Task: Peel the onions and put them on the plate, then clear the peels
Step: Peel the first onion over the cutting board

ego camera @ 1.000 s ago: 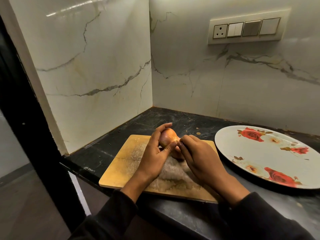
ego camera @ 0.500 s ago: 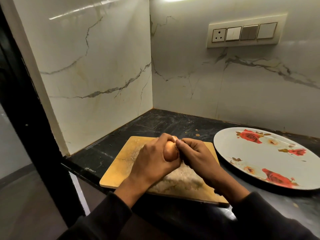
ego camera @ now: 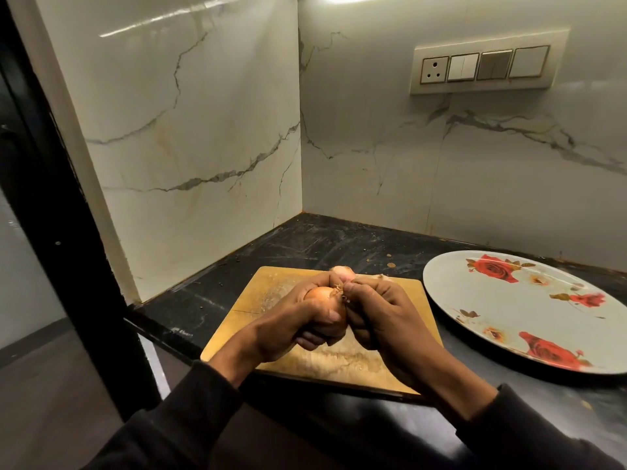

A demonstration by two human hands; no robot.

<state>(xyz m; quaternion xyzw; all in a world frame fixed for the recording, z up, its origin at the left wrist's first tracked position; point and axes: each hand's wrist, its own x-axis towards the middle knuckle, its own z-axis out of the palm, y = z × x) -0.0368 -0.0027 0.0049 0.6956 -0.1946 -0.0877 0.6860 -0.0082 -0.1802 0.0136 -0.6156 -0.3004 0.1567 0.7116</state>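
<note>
- Frame (ego camera: 51, 198): a dark vertical post at the far left, matte, with floor seen beyond it.
- Side wall (ego camera: 190, 147): glossy pale marble with grey veins, meeting the back wall at a corner.
- Counter (ego camera: 305, 242): black stone, scuffed and dusty, with small crumbs near the back.
- Board (ego camera: 264, 293): wooden, rectangular, yellow-brown, worn pale in the middle; laid flat on the counter near its front edge, its centre hidden by both hands.
- Left hand (ego camera: 291, 327): fingers curled round the onion from below and the side, thumb laid over the front; a dark sleeve is seen at the wrist.
- Onion (ego camera: 320, 295): round, smooth orange-brown skin, held above the board, its tufted end turned toward the right hand.
- Second onion (ego camera: 342, 272): a pale rounded top is seen just behind the hands on the board; the rest is hidden.
- Right hand (ego camera: 383, 317): fingers curled, tips pinched at the dry tuft on the onion's end; whether any skin is lifted cannot be told.
- Plate (ego camera: 509, 320): large, oval, white and glossy, with red roses printed on it; set on the counter just right of the board.
- Switch panel (ego camera: 488, 64): cream plastic on the back wall, one socket and three rocker plates.
</note>
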